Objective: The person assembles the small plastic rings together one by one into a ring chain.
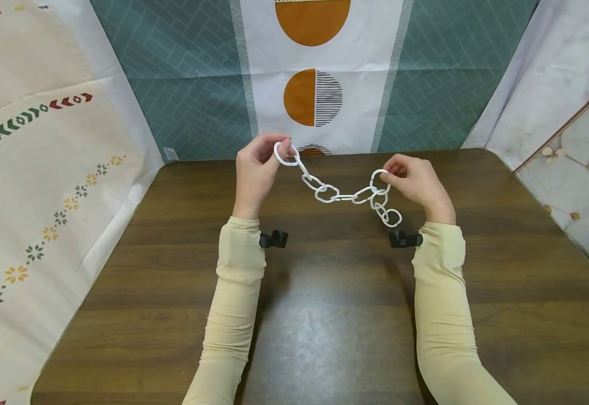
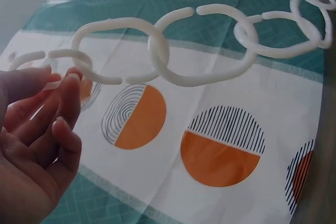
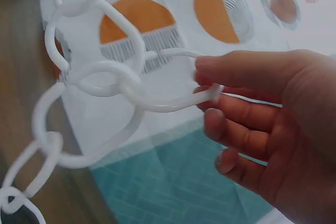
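A chain of white plastic links [image 1: 344, 197] hangs in a shallow curve between both hands, above the table. My left hand [image 1: 253, 179] pinches the end link between thumb and fingertips. In the left wrist view, each large oval link [image 2: 194, 81] has a small split in its side. Over on the right, my right hand [image 1: 418, 183] pinches another link [image 3: 168, 104] with thumb and forefinger. Just below that link the chain branches: one run leads to the left hand, and a short tail of links [image 1: 391, 218] dangles down.
The brown wooden table [image 1: 324, 315] stretches beneath both arms. A teal and white patterned cloth [image 1: 183, 84] hangs behind its far edge, with pale printed cloths on both sides. Black brackets [image 1: 274, 239] stick out from the sleeves at both wrists.
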### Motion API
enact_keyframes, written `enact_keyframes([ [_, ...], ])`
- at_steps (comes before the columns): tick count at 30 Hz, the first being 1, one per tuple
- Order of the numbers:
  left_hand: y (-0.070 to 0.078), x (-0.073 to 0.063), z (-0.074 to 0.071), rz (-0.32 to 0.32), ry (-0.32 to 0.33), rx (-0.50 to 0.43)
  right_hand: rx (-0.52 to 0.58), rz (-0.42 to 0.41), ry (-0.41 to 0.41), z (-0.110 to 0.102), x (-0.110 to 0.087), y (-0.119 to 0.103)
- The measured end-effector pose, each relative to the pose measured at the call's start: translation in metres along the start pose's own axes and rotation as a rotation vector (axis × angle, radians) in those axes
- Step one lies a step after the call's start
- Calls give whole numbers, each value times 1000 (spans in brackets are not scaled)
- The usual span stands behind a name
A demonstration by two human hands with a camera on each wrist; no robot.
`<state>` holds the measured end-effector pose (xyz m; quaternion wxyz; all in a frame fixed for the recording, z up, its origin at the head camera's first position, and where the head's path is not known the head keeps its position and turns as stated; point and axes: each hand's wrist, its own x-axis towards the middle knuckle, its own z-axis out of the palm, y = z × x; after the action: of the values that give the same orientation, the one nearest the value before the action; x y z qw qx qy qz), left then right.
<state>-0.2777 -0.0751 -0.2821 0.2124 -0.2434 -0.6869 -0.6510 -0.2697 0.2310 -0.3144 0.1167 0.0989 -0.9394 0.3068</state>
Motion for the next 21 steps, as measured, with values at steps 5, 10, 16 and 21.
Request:
enact_keyframes([
  [5,0,1,-17,-67,-114,13,-24,-68,-198,25,11,-6],
  [10,4,0,-30,-106,-159,17,16,-73,-373,48,15,-6],
  [16,9,1,-43,-135,-126,36,-66,-18,-452,46,9,25],
  [21,7,-2,-54,-169,-143,20,-129,15,-498,58,-2,44],
])
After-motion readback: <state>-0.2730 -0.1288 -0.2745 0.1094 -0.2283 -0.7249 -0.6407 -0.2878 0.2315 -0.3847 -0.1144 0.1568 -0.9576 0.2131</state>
